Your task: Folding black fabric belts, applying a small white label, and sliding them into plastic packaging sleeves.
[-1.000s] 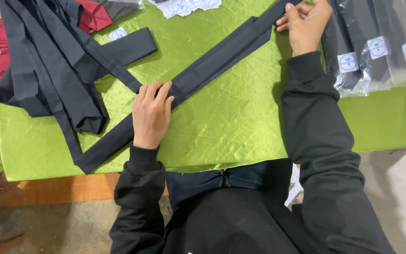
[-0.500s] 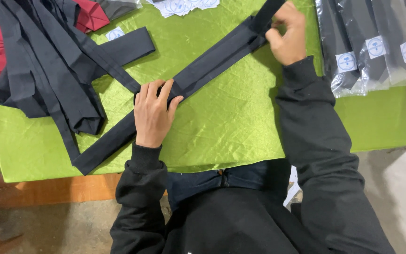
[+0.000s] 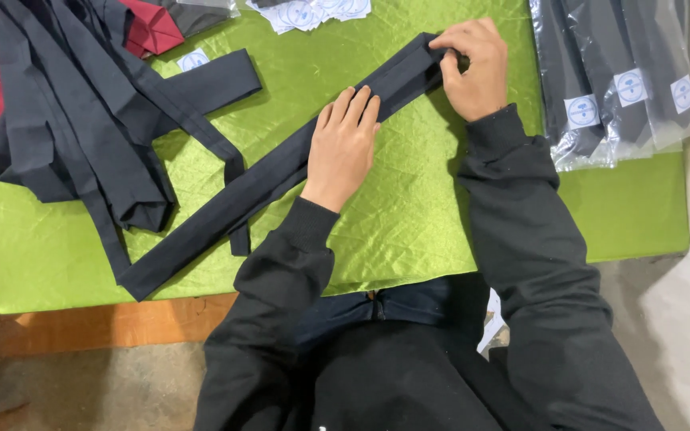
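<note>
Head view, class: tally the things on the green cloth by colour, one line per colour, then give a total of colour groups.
Black: 3 groups: the tie being folded, the loose tie pile, the bagged ties
Red: 1 garment
White: 1 cluster of labels
Total: 5 groups; single ties cannot be counted.

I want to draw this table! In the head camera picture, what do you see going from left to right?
Pile of dark ties → left hand pressing the long dark tie → right hand pinching its folded end → bagged ties, all on the green cloth.
</note>
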